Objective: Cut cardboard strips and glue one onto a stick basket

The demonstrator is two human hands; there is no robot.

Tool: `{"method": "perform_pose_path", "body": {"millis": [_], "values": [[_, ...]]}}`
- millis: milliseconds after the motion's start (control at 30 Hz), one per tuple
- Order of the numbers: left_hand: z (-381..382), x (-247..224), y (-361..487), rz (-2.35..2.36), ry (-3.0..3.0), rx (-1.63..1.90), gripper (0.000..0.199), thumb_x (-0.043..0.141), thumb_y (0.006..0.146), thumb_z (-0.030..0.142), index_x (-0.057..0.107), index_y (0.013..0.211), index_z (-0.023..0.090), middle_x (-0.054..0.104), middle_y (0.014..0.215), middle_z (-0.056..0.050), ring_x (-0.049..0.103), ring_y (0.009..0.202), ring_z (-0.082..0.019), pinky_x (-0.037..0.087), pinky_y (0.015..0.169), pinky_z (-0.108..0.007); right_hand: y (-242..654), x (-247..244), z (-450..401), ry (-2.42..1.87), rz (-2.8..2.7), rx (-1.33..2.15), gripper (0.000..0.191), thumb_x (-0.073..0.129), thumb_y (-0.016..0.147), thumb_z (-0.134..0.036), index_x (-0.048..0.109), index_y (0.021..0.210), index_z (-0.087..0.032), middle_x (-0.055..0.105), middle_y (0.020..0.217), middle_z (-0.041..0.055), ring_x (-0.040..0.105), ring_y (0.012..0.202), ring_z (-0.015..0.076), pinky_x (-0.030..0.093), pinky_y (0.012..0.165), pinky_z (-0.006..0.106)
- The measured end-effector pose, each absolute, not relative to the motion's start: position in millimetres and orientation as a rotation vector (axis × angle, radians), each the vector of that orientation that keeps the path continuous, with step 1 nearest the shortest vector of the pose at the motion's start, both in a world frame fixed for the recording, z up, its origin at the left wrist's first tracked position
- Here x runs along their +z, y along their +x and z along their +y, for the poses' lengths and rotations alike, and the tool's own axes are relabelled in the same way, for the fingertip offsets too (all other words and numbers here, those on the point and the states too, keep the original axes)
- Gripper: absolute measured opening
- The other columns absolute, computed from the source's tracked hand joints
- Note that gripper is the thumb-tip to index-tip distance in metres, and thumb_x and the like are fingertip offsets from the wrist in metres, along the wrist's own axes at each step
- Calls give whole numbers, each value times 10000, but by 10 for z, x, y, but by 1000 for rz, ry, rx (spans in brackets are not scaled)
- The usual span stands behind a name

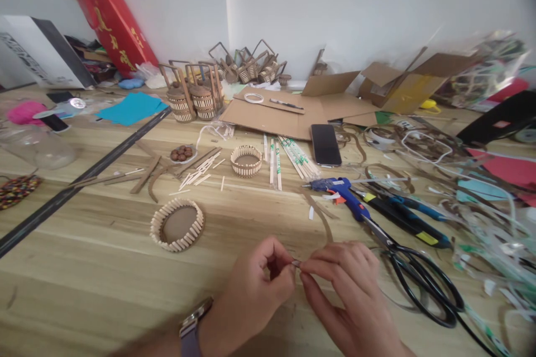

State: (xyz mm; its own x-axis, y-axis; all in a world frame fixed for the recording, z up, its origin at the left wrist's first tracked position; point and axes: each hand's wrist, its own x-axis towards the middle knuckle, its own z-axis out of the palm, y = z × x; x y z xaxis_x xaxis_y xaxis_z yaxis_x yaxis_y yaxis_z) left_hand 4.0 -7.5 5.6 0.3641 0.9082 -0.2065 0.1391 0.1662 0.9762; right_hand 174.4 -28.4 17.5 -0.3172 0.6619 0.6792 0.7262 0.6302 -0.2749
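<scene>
My left hand (262, 284), with a watch (196, 315) on its wrist, pinches one end of a tiny dark piece (296, 263). The fingertips of my right hand (347, 290) close on the other end. Most of that piece is hidden by the fingers, so its kind does not show. To the left of my hands stands a round ring of short wooden sticks on a brown base (178, 226). Farther back is a smaller stick ring (246, 162). Large black-handled scissors (419, 273) lie beside my right hand, close to a blue glue gun (341, 189).
A black phone (325, 145), wrapped chopsticks (295, 156), cut sticks (201, 170) and a dish of brown beads (181, 153) lie mid-table. Behind stand small lidded baskets (205, 97) and flattened cardboard (272, 114). Pliers (419, 207), a black-yellow cutter (406, 220) and tangled strips crowd the right.
</scene>
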Motion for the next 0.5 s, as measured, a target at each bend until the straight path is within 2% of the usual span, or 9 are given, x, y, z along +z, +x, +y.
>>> {"method": "perform_pose_path", "body": {"millis": [100, 500], "values": [[-77, 77, 37, 1079, 1319, 718, 127, 548, 776, 310, 498, 740, 199, 479, 630, 48, 426, 582, -108, 321, 520, -217, 1748, 174, -280, -1101, -2053, -140, 146, 593, 858, -90, 601, 916, -225, 667, 789, -3, 602, 719, 162, 351, 750, 354], [-98, 120, 50, 1105, 1476, 740, 94, 531, 792, 269, 530, 729, 199, 560, 636, 27, 500, 595, -122, 365, 550, -217, 1761, 164, -282, -1134, -2122, -267, 163, 574, 862, -109, 577, 926, -258, 710, 762, -30, 659, 723, 165, 318, 887, 389]]}}
